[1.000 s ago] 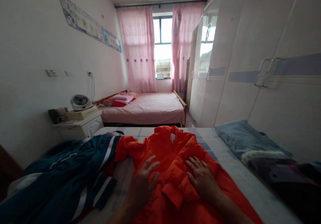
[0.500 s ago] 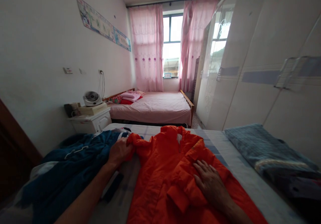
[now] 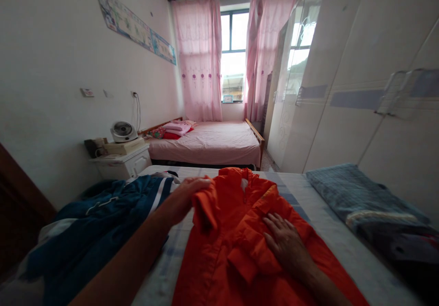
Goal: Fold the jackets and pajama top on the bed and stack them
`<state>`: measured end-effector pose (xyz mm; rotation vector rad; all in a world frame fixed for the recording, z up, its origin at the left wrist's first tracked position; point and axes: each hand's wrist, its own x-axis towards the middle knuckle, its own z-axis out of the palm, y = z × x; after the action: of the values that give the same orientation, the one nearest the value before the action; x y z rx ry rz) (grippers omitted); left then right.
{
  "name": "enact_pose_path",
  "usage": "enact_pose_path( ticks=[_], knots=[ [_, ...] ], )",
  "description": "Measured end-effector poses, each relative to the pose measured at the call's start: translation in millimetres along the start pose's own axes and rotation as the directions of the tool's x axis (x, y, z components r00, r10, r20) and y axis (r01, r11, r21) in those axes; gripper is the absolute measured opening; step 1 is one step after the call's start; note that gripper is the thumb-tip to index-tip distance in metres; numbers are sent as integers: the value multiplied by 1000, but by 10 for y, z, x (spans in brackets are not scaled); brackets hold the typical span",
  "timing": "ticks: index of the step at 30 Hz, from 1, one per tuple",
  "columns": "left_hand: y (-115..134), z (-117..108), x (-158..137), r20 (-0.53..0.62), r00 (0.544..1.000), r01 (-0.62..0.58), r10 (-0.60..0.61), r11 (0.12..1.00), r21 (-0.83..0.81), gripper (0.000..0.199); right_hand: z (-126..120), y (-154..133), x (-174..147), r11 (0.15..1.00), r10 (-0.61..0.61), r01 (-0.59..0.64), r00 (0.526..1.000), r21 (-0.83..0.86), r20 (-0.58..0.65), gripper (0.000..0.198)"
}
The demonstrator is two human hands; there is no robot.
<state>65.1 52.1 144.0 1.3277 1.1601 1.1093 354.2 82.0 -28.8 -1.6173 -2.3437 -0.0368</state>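
Note:
An orange jacket (image 3: 206, 269) lies spread on the bed in front of me, its collar pointing away. My left hand (image 3: 187, 198) grips the jacket's left-side sleeve (image 3: 207, 207) near the shoulder, and the sleeve's end hangs over the front of the jacket. On the other side, the right-side sleeve (image 3: 245, 265) is folded across the front, its cuff near the middle. My right hand (image 3: 286, 239) rests flat on that sleeve with fingers stretched out. The left hand's fingertips are partly hidden by the orange cloth.
Teal clothing (image 3: 103, 223) with white trim is heaped left of the jacket. A folded grey-blue blanket (image 3: 356, 196) lies at the right. Beyond stand a pink-sheeted bed (image 3: 219, 141), a white nightstand (image 3: 133, 162) with a fan (image 3: 123, 131), and a white wardrobe (image 3: 346, 127).
My left hand has brought the left-side sleeve rightward and inward over the jacket front. The right hand stays on the folded sleeve. The view has tilted slightly down.

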Motion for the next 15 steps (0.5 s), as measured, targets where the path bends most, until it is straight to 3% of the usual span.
enact_pose_path(
  ticks=[2,4,6,9,12,15],
  knots=[
    [-152,288,-3,248,967,-92,60,989,119,29,-21,-2,5,1000,9,-9,999,8,39,47],
    [-332,428,16,327,935,-248,136,911,330,30,-34,9,10,999,15,-18,997,32,82,47],
    [-529,397,63,189,958,-285,216,776,563,28,-51,26,11,996,11,-20,995,84,98,46],
    [-825,149,146,-38,966,-148,258,664,733,28,-129,43,5,977,12,-13,1000,213,7,40],
    [-1056,-94,196,-85,956,-110,280,613,782,27,-293,36,-11,961,79,-54,993,271,-83,38],
    [-1176,-196,276,-54,944,-142,326,549,824,28,-474,3,-61,963,132,-129,991,236,1,41]
  ],
)
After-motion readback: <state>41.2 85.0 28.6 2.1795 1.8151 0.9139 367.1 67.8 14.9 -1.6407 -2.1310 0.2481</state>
